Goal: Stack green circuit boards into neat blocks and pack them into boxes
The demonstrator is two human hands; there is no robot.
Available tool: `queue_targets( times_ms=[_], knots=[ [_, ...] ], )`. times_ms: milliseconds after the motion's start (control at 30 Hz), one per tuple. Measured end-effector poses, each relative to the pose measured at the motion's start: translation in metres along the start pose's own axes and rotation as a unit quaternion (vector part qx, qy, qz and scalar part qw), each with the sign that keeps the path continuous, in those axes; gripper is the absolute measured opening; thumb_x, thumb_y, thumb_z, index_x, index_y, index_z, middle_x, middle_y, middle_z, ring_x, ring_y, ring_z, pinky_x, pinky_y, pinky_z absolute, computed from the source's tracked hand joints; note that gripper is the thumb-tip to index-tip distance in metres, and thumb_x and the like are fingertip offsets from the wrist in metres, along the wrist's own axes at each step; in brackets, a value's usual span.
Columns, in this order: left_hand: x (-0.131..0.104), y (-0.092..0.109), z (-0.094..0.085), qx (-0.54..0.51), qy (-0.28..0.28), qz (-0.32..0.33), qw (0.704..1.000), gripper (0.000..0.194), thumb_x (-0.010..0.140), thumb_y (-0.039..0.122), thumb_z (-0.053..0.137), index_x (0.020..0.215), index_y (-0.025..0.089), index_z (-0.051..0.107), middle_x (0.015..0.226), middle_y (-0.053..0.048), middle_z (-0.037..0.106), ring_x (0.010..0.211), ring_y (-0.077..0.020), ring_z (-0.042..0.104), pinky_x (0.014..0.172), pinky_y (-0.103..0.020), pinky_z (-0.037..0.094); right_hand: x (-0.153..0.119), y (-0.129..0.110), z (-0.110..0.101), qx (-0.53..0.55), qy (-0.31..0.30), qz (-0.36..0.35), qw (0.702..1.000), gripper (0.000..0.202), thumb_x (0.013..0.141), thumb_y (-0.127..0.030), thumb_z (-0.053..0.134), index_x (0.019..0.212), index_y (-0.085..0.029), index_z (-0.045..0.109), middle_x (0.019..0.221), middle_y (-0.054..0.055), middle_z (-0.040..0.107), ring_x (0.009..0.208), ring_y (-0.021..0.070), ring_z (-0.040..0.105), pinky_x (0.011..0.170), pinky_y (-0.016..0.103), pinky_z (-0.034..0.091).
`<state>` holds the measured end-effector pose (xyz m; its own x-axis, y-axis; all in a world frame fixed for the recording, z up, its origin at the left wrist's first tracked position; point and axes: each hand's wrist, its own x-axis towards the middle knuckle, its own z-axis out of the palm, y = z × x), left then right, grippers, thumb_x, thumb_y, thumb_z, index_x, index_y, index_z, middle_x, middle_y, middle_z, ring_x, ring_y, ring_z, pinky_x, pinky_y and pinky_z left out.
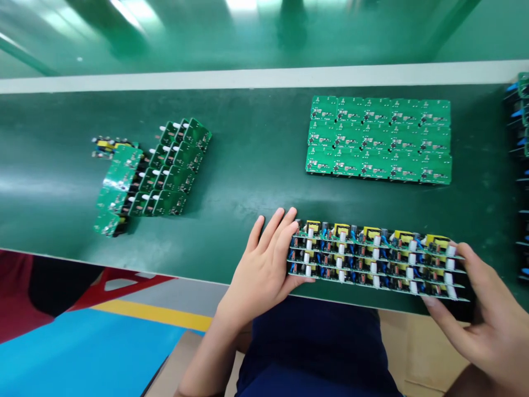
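A stack of circuit boards (pixel 374 259), several layers high, lies near the bench's front edge. Yellow transformers, white cylinders and blue parts show along its top and near side. My left hand (pixel 264 262) grips the stack's left end, fingers over the far side and thumb at the near bottom corner. Around its right end my right hand (pixel 483 303) is closed, with the thumb on the near lower edge and a finger at the far upper corner. Beyond the stack lies a flat block of joined green boards (pixel 378 138), component side hidden underneath.
The green bench (pixel 248 143) runs across the view, with a pale strip (pixel 206 79) along its back. At left, green boards (pixel 176 171) stand on edge beside a leaning board panel (pixel 118 187). More boards with blue parts (pixel 523 127) line the right edge. A person's red sleeve (pixel 16 292) shows lower left.
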<state>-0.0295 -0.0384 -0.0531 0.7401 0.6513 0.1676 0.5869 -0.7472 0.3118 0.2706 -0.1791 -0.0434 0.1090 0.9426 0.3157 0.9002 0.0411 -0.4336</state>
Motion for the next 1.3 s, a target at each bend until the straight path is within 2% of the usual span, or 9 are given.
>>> queue_targets(
  times_ms=[167,433,600,767,900,1067,1167,1300],
  knots=[
    [0.0001,0.0001,-0.0003,0.0,-0.001,0.007,1.0,0.08,0.092,0.055,0.044,0.147,0.002,0.019,0.153,-0.025,0.035,0.15,-0.0293,0.018,0.122,-0.047,0.015,-0.0007,0.0005,-0.0006,0.008,-0.01,0.0,1.0,0.082,0.079,-0.016,0.073,0.152,-0.021,0.035,0.14,0.013,0.055,0.126,0.0312,0.056,0.112,0.042,0.044],
    [-0.0016,0.0001,-0.0003,-0.009,-0.009,0.008,1.0,0.08,0.093,0.052,0.044,0.149,0.002,0.016,0.154,-0.026,0.033,0.151,-0.0293,0.015,0.122,-0.048,0.014,-0.0006,0.0023,-0.0014,0.015,-0.015,0.007,1.0,0.074,0.084,-0.019,0.068,0.151,-0.023,0.037,0.143,0.005,0.054,0.13,0.0242,0.054,0.117,0.034,0.039],
    [-0.0022,0.0004,0.0009,-0.002,-0.02,0.006,1.0,0.083,0.093,0.051,0.045,0.15,0.001,0.011,0.155,-0.026,0.03,0.151,-0.0313,0.013,0.121,-0.051,0.013,-0.0002,0.0021,-0.0019,0.02,-0.02,0.014,0.999,0.072,0.085,-0.02,0.068,0.15,-0.022,0.039,0.144,0.005,0.053,0.13,0.0222,0.053,0.118,0.031,0.036],
    [-0.0025,0.0003,0.0015,0.005,-0.037,0.002,0.999,0.085,0.092,0.052,0.045,0.151,0.001,0.01,0.155,-0.026,0.03,0.151,-0.0329,0.013,0.121,-0.053,0.014,-0.0009,0.0026,0.0012,0.005,-0.008,-0.037,0.999,0.077,0.084,-0.013,0.067,0.152,-0.015,0.033,0.147,0.01,0.049,0.132,0.0245,0.051,0.116,0.034,0.039],
    [-0.0032,0.0006,0.0022,0.0,-0.022,0.009,1.0,0.084,0.095,0.047,0.042,0.152,0.0,0.003,0.157,-0.027,0.027,0.151,-0.0317,0.012,0.121,-0.053,0.014,-0.001,0.0021,0.0029,-0.008,-0.015,-0.049,0.999,0.076,0.086,-0.014,0.064,0.154,-0.011,0.028,0.148,0.014,0.046,0.133,0.028,0.05,0.115,0.041,0.041],
    [-0.004,0.0005,0.0022,-0.011,-0.022,0.003,1.0,0.083,0.095,0.045,0.042,0.153,0.003,0.0,0.158,-0.024,0.025,0.151,-0.0295,0.012,0.122,-0.052,0.013,0.0002,-0.0008,0.0014,0.003,-0.015,-0.032,0.999,0.076,0.087,-0.017,0.064,0.154,-0.019,0.028,0.147,0.011,0.048,0.128,0.0316,0.054,0.11,0.049,0.047],
    [-0.0037,0.0003,0.0022,-0.012,-0.026,0.0,1.0,0.086,0.094,0.049,0.043,0.153,0.005,-0.001,0.159,-0.023,0.025,0.151,-0.0291,0.012,0.122,-0.051,0.013,0.0018,-0.0038,0.0008,0.007,-0.005,-0.022,1.0,0.077,0.086,-0.016,0.067,0.153,-0.023,0.031,0.146,0.009,0.051,0.125,0.0315,0.057,0.107,0.05,0.049],
    [-0.003,0.0005,0.002,-0.01,-0.025,0.003,1.0,0.081,0.096,0.044,0.04,0.153,0.005,-0.001,0.159,-0.022,0.024,0.152,-0.0283,0.011,0.123,-0.051,0.012,0.0026,-0.0057,0.001,0.015,0.004,-0.016,1.0,0.077,0.084,-0.016,0.069,0.152,-0.025,0.034,0.144,0.009,0.053,0.122,0.0308,0.06,0.106,0.05,0.05]
  ],
)
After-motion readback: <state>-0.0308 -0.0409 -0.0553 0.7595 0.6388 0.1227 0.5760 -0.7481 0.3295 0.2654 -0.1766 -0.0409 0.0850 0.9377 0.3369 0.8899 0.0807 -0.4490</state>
